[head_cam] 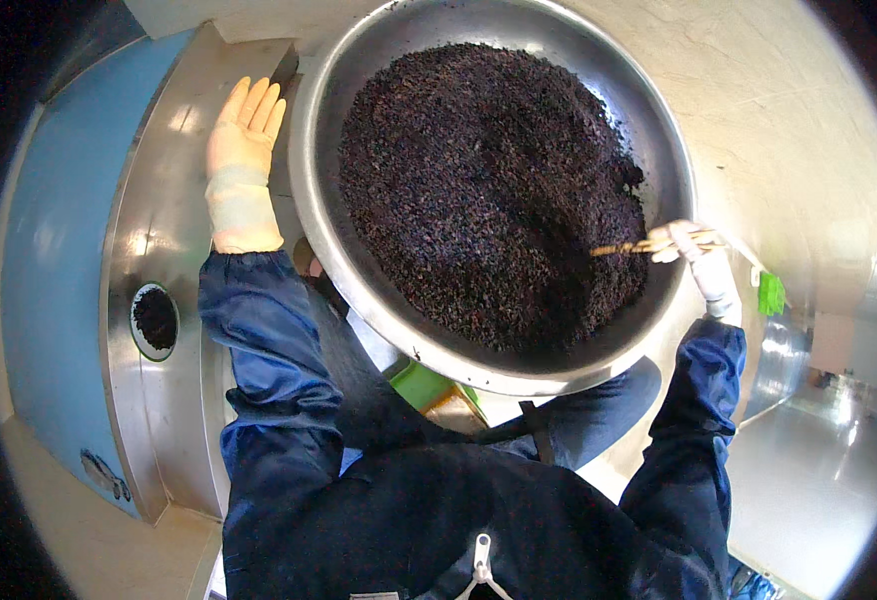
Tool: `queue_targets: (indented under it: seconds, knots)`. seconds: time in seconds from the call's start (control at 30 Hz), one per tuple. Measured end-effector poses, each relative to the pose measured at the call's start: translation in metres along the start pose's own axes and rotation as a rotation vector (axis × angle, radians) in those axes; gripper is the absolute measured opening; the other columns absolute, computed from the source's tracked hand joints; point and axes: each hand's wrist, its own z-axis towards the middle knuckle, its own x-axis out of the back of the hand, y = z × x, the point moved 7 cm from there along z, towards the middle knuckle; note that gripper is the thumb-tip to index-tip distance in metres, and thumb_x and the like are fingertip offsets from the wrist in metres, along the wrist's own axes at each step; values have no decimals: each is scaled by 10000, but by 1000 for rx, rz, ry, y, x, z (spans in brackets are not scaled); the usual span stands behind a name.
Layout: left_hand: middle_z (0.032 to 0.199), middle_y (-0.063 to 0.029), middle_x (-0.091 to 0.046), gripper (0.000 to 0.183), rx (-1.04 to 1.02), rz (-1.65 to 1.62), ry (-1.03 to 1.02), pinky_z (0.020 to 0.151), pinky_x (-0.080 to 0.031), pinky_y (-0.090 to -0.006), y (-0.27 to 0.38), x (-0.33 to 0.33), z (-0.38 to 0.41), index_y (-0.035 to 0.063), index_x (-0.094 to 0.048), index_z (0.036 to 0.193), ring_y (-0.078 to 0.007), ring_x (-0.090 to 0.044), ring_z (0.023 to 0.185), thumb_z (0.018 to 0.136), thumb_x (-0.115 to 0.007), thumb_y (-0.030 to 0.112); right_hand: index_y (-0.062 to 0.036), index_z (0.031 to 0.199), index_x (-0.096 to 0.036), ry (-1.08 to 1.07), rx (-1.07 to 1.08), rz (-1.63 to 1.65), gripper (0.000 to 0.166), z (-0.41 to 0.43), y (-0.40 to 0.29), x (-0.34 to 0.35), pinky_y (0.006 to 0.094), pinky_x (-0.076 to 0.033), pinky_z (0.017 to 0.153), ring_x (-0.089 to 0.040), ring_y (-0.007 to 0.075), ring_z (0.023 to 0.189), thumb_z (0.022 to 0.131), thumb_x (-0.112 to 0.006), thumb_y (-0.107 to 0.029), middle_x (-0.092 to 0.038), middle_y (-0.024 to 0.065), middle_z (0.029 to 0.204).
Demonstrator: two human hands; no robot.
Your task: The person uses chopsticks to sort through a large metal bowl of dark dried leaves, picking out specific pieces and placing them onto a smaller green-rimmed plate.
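Observation:
A wide stainless-steel bowl stands before me, tilted in the view. Dark, crumbly loose material fills much of it, with a shaded hollow towards the lower right. My right hand, in a pale glove, reaches over the bowl's right rim. Its fingers grip a slender tan stick-like tool, whose tip is over the dark material; whether it is one piece or a pair of sticks I cannot tell. My left hand, in a cream glove, is palm up and holds nothing, just left of the rim.
On the steel ledge to the left sits a small white dish of similar dark material. A blue panel lies beyond. Below the bowl a green container shows between my legs. At the right is a bright green object.

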Motion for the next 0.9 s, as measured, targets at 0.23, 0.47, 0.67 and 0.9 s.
queue_targets:
  seconds: [0.23, 0.47, 0.67, 0.9]
  knots:
    - [1340, -254, -355, 449, 57, 36, -122, 1025, -363, -424, -12, -4, 6, -43, -296, 1331, -360, -377, 1240, 943, -375, 168, 1, 1071, -594, 432, -1, 124, 421, -44, 39, 9, 215, -463, 611, -611, 113, 715, 934, -453, -370, -647, 74, 872]
    - [1360, -223, -353, 377, 84, 37, -64, 1065, -313, -418, -9, 7, 2, -43, -383, 1268, -333, -326, 1280, 939, -350, 138, 33, 1077, -563, 240, 365, 218, 429, -69, -23, -124, 238, -465, 641, -594, 150, 757, 956, -391, -340, -629, 115, 951]
    - [1375, -207, -339, 389, 125, 30, -123, 1083, -287, -404, -14, -2, -3, -35, -355, 1290, -311, -304, 1297, 940, -331, 133, 10, 1061, -603, -24, 189, 255, 284, -71, -32, -188, 240, -445, 687, -578, 133, 829, 924, -485, -209, -622, 90, 948]
    - [1337, -239, -372, 463, 77, 59, -117, 1004, -386, -416, -7, 22, -1, -20, -305, 1334, -352, -401, 1226, 936, -411, 191, 49, 1135, -524, 416, 68, 487, 411, -75, 88, -77, 332, -507, 762, -618, 231, 862, 929, -468, -302, -616, 151, 989]
